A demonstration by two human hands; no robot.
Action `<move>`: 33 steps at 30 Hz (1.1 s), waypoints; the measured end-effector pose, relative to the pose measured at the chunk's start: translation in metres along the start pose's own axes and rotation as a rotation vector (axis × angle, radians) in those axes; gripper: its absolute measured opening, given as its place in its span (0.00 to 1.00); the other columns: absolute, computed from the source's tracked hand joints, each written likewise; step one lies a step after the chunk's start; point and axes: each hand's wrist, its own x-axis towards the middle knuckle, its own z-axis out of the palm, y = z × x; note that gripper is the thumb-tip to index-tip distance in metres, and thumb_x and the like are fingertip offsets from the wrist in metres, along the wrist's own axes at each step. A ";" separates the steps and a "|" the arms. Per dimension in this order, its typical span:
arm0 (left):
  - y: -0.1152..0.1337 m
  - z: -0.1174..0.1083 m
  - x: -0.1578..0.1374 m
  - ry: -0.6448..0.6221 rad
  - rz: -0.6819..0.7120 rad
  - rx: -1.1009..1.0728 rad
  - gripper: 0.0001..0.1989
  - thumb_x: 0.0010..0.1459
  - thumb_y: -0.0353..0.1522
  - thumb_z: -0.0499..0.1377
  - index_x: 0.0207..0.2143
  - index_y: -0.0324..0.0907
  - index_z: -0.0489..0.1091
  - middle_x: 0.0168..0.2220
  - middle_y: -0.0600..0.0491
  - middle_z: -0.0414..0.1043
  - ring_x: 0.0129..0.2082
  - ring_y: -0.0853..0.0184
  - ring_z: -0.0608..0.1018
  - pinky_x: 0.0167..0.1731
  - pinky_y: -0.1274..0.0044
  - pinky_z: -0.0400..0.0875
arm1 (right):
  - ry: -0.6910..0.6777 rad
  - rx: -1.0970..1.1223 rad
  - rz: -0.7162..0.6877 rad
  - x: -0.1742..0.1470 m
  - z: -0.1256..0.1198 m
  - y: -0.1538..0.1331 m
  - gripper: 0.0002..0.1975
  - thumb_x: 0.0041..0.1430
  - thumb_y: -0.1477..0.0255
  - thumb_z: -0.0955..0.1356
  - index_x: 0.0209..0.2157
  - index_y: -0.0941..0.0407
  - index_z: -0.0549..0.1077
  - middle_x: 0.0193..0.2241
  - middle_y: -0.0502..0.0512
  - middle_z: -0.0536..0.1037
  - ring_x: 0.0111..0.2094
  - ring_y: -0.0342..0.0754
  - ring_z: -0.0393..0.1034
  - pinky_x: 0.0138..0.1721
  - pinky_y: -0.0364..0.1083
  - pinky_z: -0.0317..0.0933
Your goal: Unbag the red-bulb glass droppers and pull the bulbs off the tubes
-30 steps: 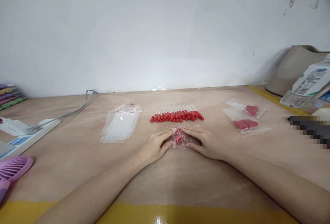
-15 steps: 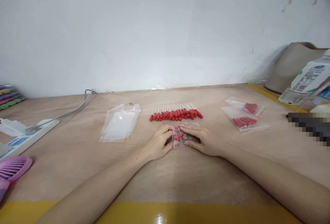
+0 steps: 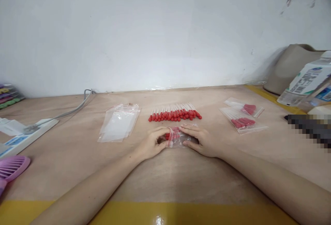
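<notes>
A clear zip bag (image 3: 178, 143) with a red strip along its left edge lies between my hands near the middle of the table. Inside its mouth and just left of that edge, red-headed white sticks (image 3: 168, 136) show by their heads. My left hand (image 3: 154, 144) curls around this end, with thumb and fingertips on the bag's edge. On the other side, my right hand (image 3: 200, 140) holds the bag's right part between thumb and fingers. Just behind, a row of loose red-headed sticks (image 3: 176, 114) lies heads toward me.
Flat clear bags (image 3: 117, 125) are stacked at left. Two filled bags (image 3: 243, 122) lie at right. A power strip (image 3: 33, 135) with a grey cable and a pink fan-like object (image 3: 15, 168) stand far left. At far right are a plastic bottle (image 3: 305, 83) and a beige container (image 3: 287, 68).
My left hand has shifted slightly left, with the bag's edge. Red heads now show left of the edge, within the curl of that hand. The whole view has drifted a little.
</notes>
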 end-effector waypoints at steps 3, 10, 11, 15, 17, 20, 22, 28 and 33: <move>0.002 0.001 0.001 0.020 0.060 0.062 0.11 0.56 0.30 0.54 0.42 0.40 0.68 0.42 0.47 0.68 0.40 0.66 0.72 0.38 0.74 0.69 | -0.015 -0.003 0.009 0.000 -0.001 -0.001 0.26 0.57 0.63 0.62 0.56 0.55 0.60 0.55 0.58 0.61 0.56 0.51 0.56 0.57 0.54 0.52; 0.009 -0.039 0.000 0.066 0.049 0.198 0.11 0.59 0.31 0.51 0.42 0.42 0.68 0.41 0.50 0.71 0.41 0.67 0.73 0.42 0.74 0.69 | -0.027 -0.005 0.013 0.000 -0.003 -0.002 0.25 0.57 0.62 0.62 0.55 0.55 0.60 0.55 0.58 0.61 0.56 0.51 0.55 0.57 0.54 0.52; 0.010 -0.053 -0.002 0.083 0.029 0.235 0.10 0.59 0.31 0.51 0.41 0.43 0.68 0.40 0.51 0.72 0.40 0.68 0.74 0.40 0.75 0.70 | -0.027 -0.002 0.009 0.000 -0.003 -0.002 0.25 0.57 0.62 0.62 0.55 0.55 0.60 0.55 0.57 0.61 0.56 0.52 0.55 0.56 0.54 0.52; 0.013 -0.111 -0.010 0.273 0.027 0.385 0.08 0.56 0.34 0.54 0.38 0.46 0.69 0.36 0.55 0.73 0.35 0.68 0.75 0.35 0.75 0.73 | -0.010 0.003 0.002 -0.001 -0.002 -0.001 0.24 0.57 0.62 0.62 0.55 0.53 0.60 0.55 0.56 0.62 0.56 0.52 0.56 0.55 0.55 0.54; 0.012 -0.126 -0.011 0.433 0.030 0.414 0.09 0.56 0.34 0.55 0.40 0.45 0.69 0.35 0.56 0.73 0.35 0.69 0.75 0.34 0.75 0.74 | -0.003 -0.006 0.005 -0.001 -0.001 -0.001 0.24 0.57 0.62 0.62 0.55 0.53 0.61 0.55 0.56 0.62 0.55 0.53 0.57 0.56 0.55 0.54; 0.008 -0.124 0.000 0.610 0.058 0.520 0.09 0.56 0.34 0.56 0.40 0.45 0.69 0.37 0.56 0.72 0.35 0.71 0.74 0.35 0.75 0.75 | -0.011 -0.010 0.012 0.000 -0.002 -0.001 0.25 0.56 0.63 0.62 0.55 0.54 0.61 0.55 0.56 0.63 0.55 0.52 0.56 0.56 0.54 0.53; 0.000 -0.111 0.013 0.600 0.081 0.577 0.09 0.55 0.34 0.56 0.40 0.47 0.70 0.36 0.56 0.71 0.34 0.71 0.74 0.35 0.77 0.74 | -0.017 -0.009 0.018 0.000 -0.002 -0.002 0.25 0.56 0.63 0.63 0.55 0.55 0.61 0.54 0.57 0.63 0.56 0.52 0.56 0.56 0.53 0.53; -0.032 -0.073 0.049 0.363 0.099 0.777 0.09 0.59 0.33 0.52 0.39 0.42 0.70 0.35 0.52 0.70 0.32 0.68 0.73 0.35 0.76 0.69 | -0.013 -0.022 0.022 0.001 -0.003 -0.003 0.25 0.56 0.63 0.63 0.54 0.56 0.62 0.54 0.58 0.64 0.55 0.52 0.57 0.56 0.53 0.53; -0.043 -0.055 0.056 0.171 0.017 0.873 0.11 0.60 0.32 0.49 0.41 0.41 0.68 0.36 0.50 0.69 0.33 0.67 0.73 0.34 0.76 0.66 | 0.003 -0.018 0.013 0.001 -0.004 -0.004 0.24 0.56 0.63 0.63 0.54 0.54 0.63 0.54 0.57 0.64 0.55 0.52 0.58 0.56 0.54 0.54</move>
